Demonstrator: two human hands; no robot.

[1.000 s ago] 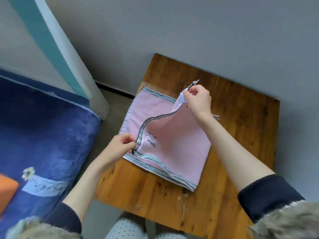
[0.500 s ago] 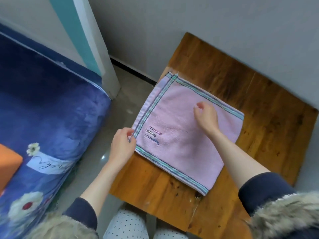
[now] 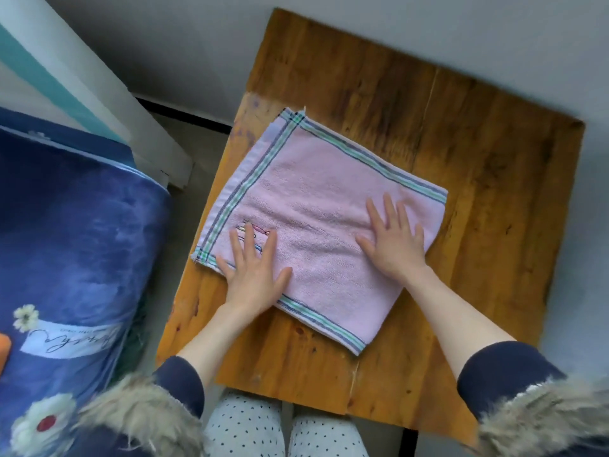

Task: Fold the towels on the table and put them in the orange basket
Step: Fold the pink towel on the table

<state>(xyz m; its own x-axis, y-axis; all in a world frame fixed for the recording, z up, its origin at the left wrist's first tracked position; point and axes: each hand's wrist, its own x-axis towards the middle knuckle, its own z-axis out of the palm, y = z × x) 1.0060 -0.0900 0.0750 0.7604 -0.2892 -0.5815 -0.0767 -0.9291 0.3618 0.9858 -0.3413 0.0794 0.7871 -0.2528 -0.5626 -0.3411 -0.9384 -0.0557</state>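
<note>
We see the pink towel (image 3: 316,206) lying folded on the wooden table (image 3: 478,179), a soft terry rectangle set askew so that its corners point to about eleven, three, five and eight o'clock. Its nap looks looped and slightly ridged, and a woven border of green, white and dark stripes runs along three of its visible edges; at the eleven o'clock corner the layers beneath peep out a little. A small embroidered motif (image 3: 260,229) sits near the eight o'clock corner, partly under fingers, so we cannot make out what it depicts.

Our left hand (image 3: 252,275) lies flat on the towel toward its eight o'clock corner, fingers straight and spread, holding nothing. Our right hand (image 3: 392,240) lies flat toward the three o'clock side, fingers likewise extended and fanned, palm down on the cloth. Both forearms are bare, ending in dark blue cuffs (image 3: 504,374) trimmed with shaggy tan fur.

The table is glossy plank wood, orange-brown with dark grain and knots, standing against a plain grey wall (image 3: 362,21). At nine o'clock lies a plush blue blanket (image 3: 75,245) printed with daisies and a white script label. At its far left edge shows a sliver of something orange (image 3: 4,347), possibly the basket. Below the table edge are white trousers with dark dots (image 3: 244,427).
</note>
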